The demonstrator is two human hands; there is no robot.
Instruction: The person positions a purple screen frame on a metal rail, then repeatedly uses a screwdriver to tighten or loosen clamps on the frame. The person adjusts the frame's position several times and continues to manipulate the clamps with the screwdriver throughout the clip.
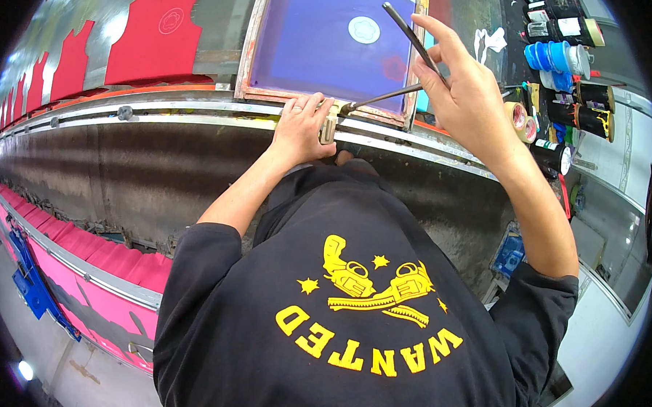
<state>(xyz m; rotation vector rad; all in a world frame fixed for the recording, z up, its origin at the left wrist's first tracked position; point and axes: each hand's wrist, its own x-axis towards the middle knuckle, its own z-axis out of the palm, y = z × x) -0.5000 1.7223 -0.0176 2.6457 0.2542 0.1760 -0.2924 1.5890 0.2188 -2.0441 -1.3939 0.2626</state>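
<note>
My right hand is up at the right of the screen frame, its fingers and thumb around the dark handle bar of a T-handle wrench. The wrench's thin shaft slants down to the left, its tip at a small fitting on the rail. Beside that tip, my left hand closes around a pale metal clamp block at the frame's near edge. The wooden-edged printing screen carries purple-blue mesh with a pale round design. Part of the clamp is hidden by my left fingers.
Red shirt panels lie along the print table to the left. The metal rail runs along the table's near edge. Ink containers and tape rolls crowd the right side. A pink-covered table stands at the lower left.
</note>
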